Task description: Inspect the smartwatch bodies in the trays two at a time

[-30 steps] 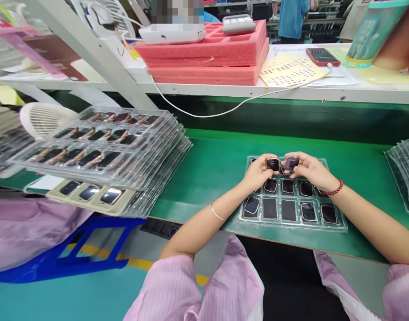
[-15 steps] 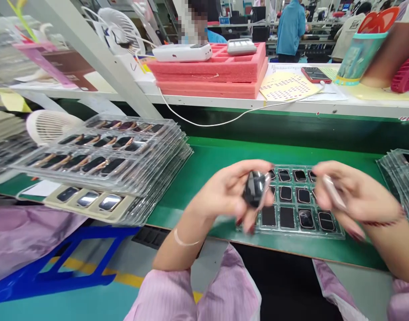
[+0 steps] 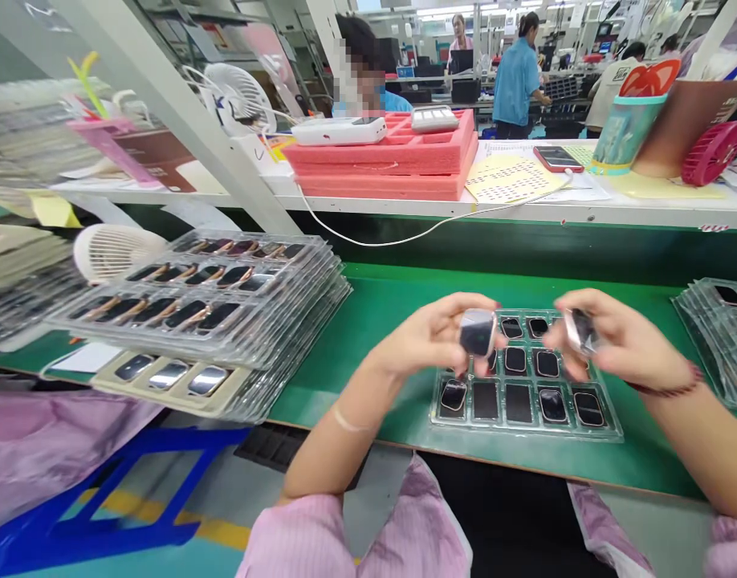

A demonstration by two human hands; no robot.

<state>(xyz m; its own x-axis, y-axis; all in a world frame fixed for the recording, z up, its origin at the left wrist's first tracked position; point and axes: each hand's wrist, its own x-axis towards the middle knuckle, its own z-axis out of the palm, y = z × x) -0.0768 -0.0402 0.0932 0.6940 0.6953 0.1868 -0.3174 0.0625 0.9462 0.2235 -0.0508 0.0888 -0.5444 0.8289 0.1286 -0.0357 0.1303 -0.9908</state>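
Observation:
My left hand (image 3: pixel 432 337) grips a watch case (image 3: pixel 478 331) between thumb and fingers, its dark face turned toward me. Another watch case (image 3: pixel 581 331) is pinched in my right hand (image 3: pixel 621 341), tilted, with its dark glossy side partly showing. Both hands are raised above a clear plastic tray (image 3: pixel 525 429) on the green bench. Rows of square dark-faced watch cases sit in the tray's pockets. Two pockets of the front row hold no case, between one case at the left and two at the right. My hands hide part of the back rows.
Stacked clear trays of watch cases (image 3: pixel 308 321) stand at the left, above a beige tray (image 3: pixel 112 377). More trays (image 3: pixel 714 345) are at the right edge. A shelf (image 3: pixel 422 207) behind carries pink foam (image 3: pixel 380 181), a phone (image 3: pixel 558 158) and cups. People are beyond.
Both watch cases have been turned in my hands; the left one's face now points toward me. The whole view has shifted slightly, showing more of the room behind.

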